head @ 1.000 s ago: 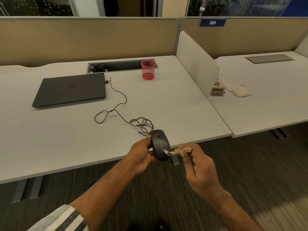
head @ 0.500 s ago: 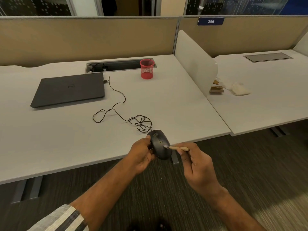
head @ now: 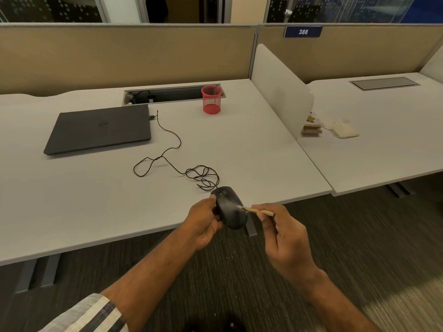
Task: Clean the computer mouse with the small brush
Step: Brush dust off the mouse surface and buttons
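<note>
A black wired computer mouse [head: 229, 208] is held up at the front edge of the white desk [head: 72, 207], its top facing me. My left hand [head: 203, 220] grips its left side. My right hand [head: 285, 238] pinches a small brush [head: 257, 210] with a pale wooden handle. The brush's white bristles touch the mouse's right side near the middle. The mouse's dark cable [head: 167, 161] lies in loops on the desk and runs back to the laptop.
A shut dark laptop [head: 100, 129] lies at the left rear. A red mesh cup [head: 211, 99] stands by an open cable tray [head: 167, 93]. A white divider panel [head: 280, 92] separates the neighbouring desk, where a small box [head: 311, 127] and white cloth [head: 342, 128] lie.
The brush tip has moved up the mouse's right side, from near its lower end toward the middle. Both hands stay at the desk's front edge.
</note>
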Demonstrator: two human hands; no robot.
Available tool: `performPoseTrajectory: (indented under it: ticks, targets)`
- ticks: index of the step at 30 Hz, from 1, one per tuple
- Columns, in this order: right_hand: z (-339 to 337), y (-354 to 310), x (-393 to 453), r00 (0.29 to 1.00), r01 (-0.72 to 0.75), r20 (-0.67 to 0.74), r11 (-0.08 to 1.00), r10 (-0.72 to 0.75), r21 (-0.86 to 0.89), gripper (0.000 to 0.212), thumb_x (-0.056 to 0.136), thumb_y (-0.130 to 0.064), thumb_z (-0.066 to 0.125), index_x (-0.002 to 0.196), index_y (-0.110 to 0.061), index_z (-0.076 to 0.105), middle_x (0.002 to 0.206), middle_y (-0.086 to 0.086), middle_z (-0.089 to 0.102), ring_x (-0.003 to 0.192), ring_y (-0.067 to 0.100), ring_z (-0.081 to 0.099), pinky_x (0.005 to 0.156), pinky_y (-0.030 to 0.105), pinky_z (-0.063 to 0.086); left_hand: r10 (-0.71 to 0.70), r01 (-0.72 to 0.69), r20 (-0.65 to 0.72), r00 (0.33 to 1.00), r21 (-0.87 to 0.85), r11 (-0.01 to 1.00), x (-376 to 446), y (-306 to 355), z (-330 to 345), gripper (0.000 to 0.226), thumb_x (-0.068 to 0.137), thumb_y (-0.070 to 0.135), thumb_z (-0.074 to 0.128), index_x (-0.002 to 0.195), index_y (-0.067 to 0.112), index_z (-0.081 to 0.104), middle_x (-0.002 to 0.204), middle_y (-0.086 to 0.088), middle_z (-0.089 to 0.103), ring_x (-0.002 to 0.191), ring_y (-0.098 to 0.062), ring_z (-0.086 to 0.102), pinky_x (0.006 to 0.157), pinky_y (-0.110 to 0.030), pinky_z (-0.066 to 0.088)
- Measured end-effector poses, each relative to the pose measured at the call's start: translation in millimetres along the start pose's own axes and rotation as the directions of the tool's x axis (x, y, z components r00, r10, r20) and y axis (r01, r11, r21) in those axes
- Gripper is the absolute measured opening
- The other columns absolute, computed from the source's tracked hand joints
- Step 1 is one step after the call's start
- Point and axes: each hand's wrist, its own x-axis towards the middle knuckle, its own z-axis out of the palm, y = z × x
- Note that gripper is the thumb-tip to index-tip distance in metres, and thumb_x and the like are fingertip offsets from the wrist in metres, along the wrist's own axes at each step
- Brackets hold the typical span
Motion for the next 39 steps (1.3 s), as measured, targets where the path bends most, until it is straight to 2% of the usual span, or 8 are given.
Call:
performPoseTrajectory:
  ticks: [4,8,12,18,26,31,36,39]
  targets:
    - [7.0,-8.4,-3.0,0.997,0.021,0.078,1.0,-0.02,-0.013,0.018,0.1,-0.024,0.048,0.115,-0.017,0.055,0.086,-0.013,0.057,0.068,-0.012,0.044,0.065,0.006,0.038,0.014,-0.014,-0.001,1.0,0.003,1.0,0.4,-0.6,2.7,0.036,0.11,0.021,0.04,0.139,0.0,0.047,0.125,-0.027,0.064,0.108,-0.039,0.068,0.06,-0.043,0.066]
    - [8.9,-16.2,-8.0,0.986,0.009,0.167,1.0,-0.014,0.028,0.022,0.103,-0.032,0.044,0.115,-0.019,0.056,0.088,-0.008,0.066,0.072,-0.014,0.047,0.069,0.005,0.038,0.023,-0.023,-0.029,0.999,0.001,1.0,1.5,-1.5,0.8,0.035,0.11,0.021,0.041,0.138,0.0,0.048,0.118,-0.024,0.065,0.106,-0.038,0.067,0.055,-0.04,0.065]
    - [5.6,-13.4,-4.0,0.994,0.004,0.106,0.999,-0.009,0.052,0.019,0.101,-0.027,0.046,0.111,-0.016,0.057,0.089,-0.016,0.057,0.071,-0.017,0.048,0.065,0.002,0.036,0.025,-0.025,-0.021,0.999,0.003,1.0,0.7,-0.9,-1.2,0.035,0.11,0.02,0.041,0.137,0.0,0.048,0.119,-0.024,0.065,0.109,-0.04,0.067,0.058,-0.042,0.066]
    - [2.5,-4.2,6.6,1.0,-0.024,0.005,1.0,0.024,0.005,0.016,0.099,-0.024,0.049,0.112,-0.016,0.055,0.083,-0.001,0.067,0.065,0.001,0.058,0.057,0.015,0.048,0.001,-0.001,0.006,1.0,0.035,0.999,-2.6,-2.6,0.7,0.04,0.11,0.02,0.041,0.146,0.002,0.043,0.133,-0.026,0.061,0.118,-0.04,0.065,0.072,-0.048,0.066]
    - [10.3,-15.7,-10.5,0.98,-0.026,0.2,0.999,0.017,0.042,0.017,0.101,-0.028,0.047,0.112,-0.018,0.055,0.081,-0.003,0.065,0.062,0.0,0.051,0.056,0.014,0.043,0.03,-0.03,0.007,1.0,0.049,0.998,-6.8,-5.5,5.8,0.029,0.111,0.021,0.04,0.13,0.002,0.051,0.125,-0.027,0.064,0.117,-0.043,0.065,0.067,-0.044,0.065]
    - [0.2,-7.1,0.2,0.999,-0.03,0.035,0.998,0.028,0.05,0.019,0.102,-0.029,0.045,0.112,-0.016,0.056,0.085,0.0,0.068,0.066,0.005,0.061,0.056,0.02,0.051,-0.001,0.0,0.023,1.0,0.059,0.998,-10.4,-4.3,4.3,0.02,0.11,0.021,0.04,0.116,0.009,0.054,0.119,-0.023,0.066,0.111,-0.038,0.068,0.064,-0.043,0.067]
    - [1.2,-5.0,4.4,0.999,-0.047,0.027,0.999,0.046,0.012,0.015,0.099,-0.024,0.048,0.111,-0.017,0.054,0.083,-0.001,0.066,0.064,0.006,0.059,0.055,0.021,0.051,-0.006,0.0,0.061,0.998,0.106,0.994,-12.3,-9.3,4.4,0.031,0.11,0.022,0.04,0.134,0.005,0.051,0.13,-0.026,0.064,0.116,-0.037,0.067,0.081,-0.048,0.062]
    - [4.2,-10.4,-2.8,0.993,-0.032,0.111,0.999,0.027,0.038,0.016,0.1,-0.027,0.048,0.111,-0.019,0.055,0.088,-0.003,0.068,0.07,0.0,0.06,0.061,0.015,0.05,0.002,-0.009,0.065,0.998,0.101,0.995,-13.9,-10.1,6.4,0.036,0.111,0.022,0.038,0.138,0.0,0.049,0.13,-0.029,0.064,0.105,-0.034,0.072,0.071,-0.042,0.064]
